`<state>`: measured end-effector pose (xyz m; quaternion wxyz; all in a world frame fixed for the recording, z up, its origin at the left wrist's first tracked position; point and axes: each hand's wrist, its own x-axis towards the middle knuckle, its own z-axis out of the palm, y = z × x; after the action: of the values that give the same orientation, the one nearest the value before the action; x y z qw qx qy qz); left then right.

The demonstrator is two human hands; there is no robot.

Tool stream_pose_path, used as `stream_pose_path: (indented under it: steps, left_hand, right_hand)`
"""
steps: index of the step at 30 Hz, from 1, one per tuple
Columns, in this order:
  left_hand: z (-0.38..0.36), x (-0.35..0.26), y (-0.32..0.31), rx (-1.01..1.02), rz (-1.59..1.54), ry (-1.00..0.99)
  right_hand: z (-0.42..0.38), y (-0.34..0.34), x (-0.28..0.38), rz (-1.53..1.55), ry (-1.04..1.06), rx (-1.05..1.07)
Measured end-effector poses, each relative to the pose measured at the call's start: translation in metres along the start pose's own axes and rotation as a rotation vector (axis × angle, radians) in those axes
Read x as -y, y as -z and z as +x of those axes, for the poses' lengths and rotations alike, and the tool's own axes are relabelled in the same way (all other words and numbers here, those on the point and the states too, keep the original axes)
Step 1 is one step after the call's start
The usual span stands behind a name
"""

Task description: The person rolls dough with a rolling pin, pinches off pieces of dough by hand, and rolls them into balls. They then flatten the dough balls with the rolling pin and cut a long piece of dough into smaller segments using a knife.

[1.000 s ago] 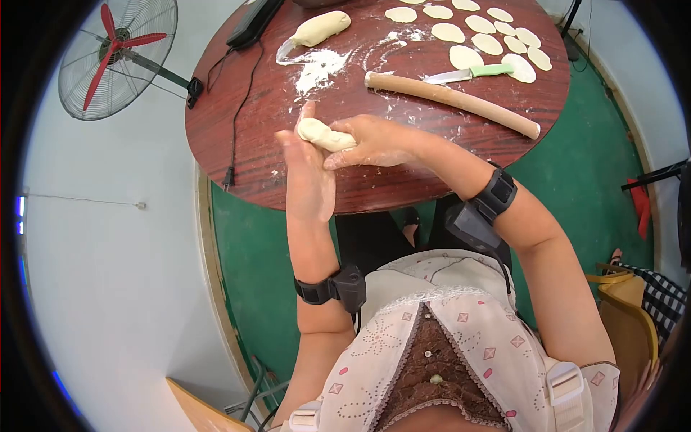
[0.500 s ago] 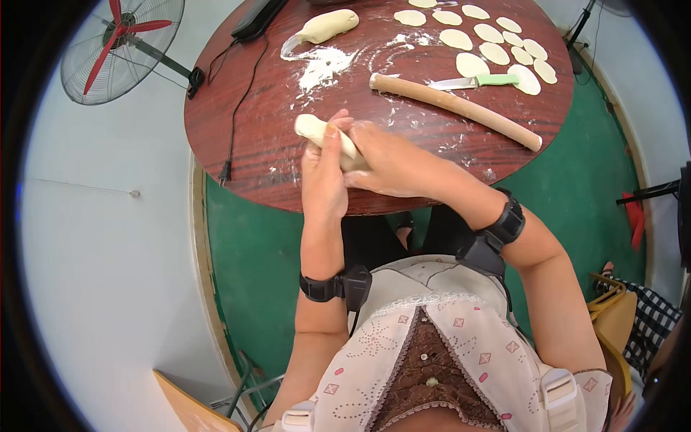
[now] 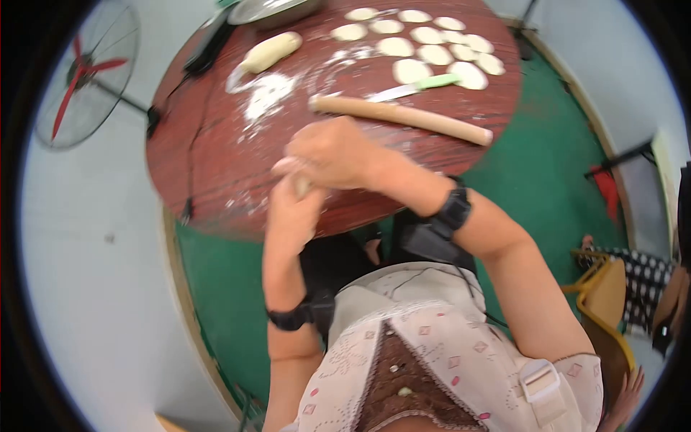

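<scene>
Both hands are together above the near edge of the round dark red table (image 3: 216,155). My left hand (image 3: 294,212) is closed around a piece of dough (image 3: 302,187), of which only a small bit shows between the hands. My right hand (image 3: 327,151) lies over the top with its fingers closed, and what is under them is hidden. Just beyond the hands lies a wooden rolling pin (image 3: 403,115). Behind it is a knife with a green handle (image 3: 437,81), beside several flat dough rounds (image 3: 434,55). A thick dough roll (image 3: 272,52) rests near white flour (image 3: 270,95).
A metal bowl (image 3: 270,10) and a black object (image 3: 210,50) with a cable are at the table's far left. A fan (image 3: 85,70) stands left of the table. At the lower right are a yellow chair (image 3: 604,295) and part of another person (image 3: 630,396).
The view has shifted, so the table sits further left. My right hand has turned over the top of my left, and the dough that stuck out is now mostly covered.
</scene>
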<state>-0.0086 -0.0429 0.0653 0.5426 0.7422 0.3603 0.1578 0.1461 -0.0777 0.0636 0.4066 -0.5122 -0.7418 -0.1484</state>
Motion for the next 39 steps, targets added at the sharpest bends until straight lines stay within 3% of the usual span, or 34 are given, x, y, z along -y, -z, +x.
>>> stream_pose_path:
  steps: [2, 4, 6, 8, 10, 12, 14, 17, 18, 22, 27, 29, 31, 32, 35, 36, 37, 39]
  left_hand:
    - [-0.002, 0.002, -0.004, -0.098, 0.037, -0.079]
    - [-0.012, -0.010, -0.003, 0.026, -0.036, -0.129]
    - [-0.014, -0.012, -0.014, 0.007, -0.188, -0.252]
    - [-0.003, 0.001, -0.009, 0.012, -0.089, -0.241]
    - [-0.003, 0.005, -0.002, 0.075, -0.222, -0.064]
    - [-0.004, 0.002, 0.006, 0.041, -0.219, 0.146]
    - [-0.012, -0.023, 0.009, 0.125, 0.083, -0.078]
    - [-0.005, -0.002, 0.024, 0.135, 0.418, -0.352]
    - [0.002, 0.013, 0.035, 0.125, 0.514, -0.430]
    - [0.031, 0.058, 0.079, 0.282, 0.554, -0.453]
    - [-0.005, 0.006, 0.029, 0.331, 0.456, -0.509]
    - [-0.004, 0.006, 0.030, 0.235, 0.526, -0.584]
    - [-0.002, 0.019, 0.029, 0.038, 0.588, -0.672]
    - [-0.007, 0.014, 0.025, -0.068, 0.567, -0.691]
    - [-0.018, -0.003, 0.030, 0.066, 0.522, -0.446]
    - [-0.021, -0.004, 0.033, 0.124, 0.569, -0.400]
    - [-0.019, -0.001, 0.033, 0.185, 0.532, -0.490]
    - [-0.017, 0.005, 0.037, 0.143, 0.562, -0.418]
  right_hand:
    - [-0.005, -0.010, -0.001, -0.077, -0.021, -0.111]
    - [-0.005, -0.009, 0.001, -0.047, -0.071, -0.219]
    - [-0.005, -0.016, 0.001, -0.039, -0.197, -0.228]
    - [-0.001, -0.012, 0.004, -0.100, -0.265, -0.197]
    - [0.009, 0.006, 0.007, 0.016, -0.493, 0.136]
    - [0.005, 0.017, 0.007, 0.088, -0.608, 0.171]
    - [-0.004, 0.010, -0.007, -0.103, -0.255, 0.056]
    - [-0.003, -0.016, -0.001, 0.206, -0.081, 0.068]
    - [-0.006, -0.011, 0.007, 0.160, -0.076, 0.112]
    - [-0.015, -0.010, 0.031, 0.111, -0.174, 0.294]
    - [-0.009, -0.010, 0.039, 0.074, -0.342, 0.504]
    - [-0.004, -0.014, 0.041, -0.050, -0.344, 0.517]
    - [-0.015, -0.004, 0.032, 0.003, -0.144, 0.261]
    - [-0.015, 0.001, 0.031, -0.018, -0.117, 0.279]
    - [-0.020, 0.003, 0.031, -0.030, -0.098, 0.297]
    - [-0.019, 0.000, 0.038, 0.063, -0.275, 0.364]
    - [-0.018, -0.001, 0.041, 0.146, -0.458, 0.441]
    - [-0.024, -0.004, 0.037, 0.176, -0.211, 0.293]
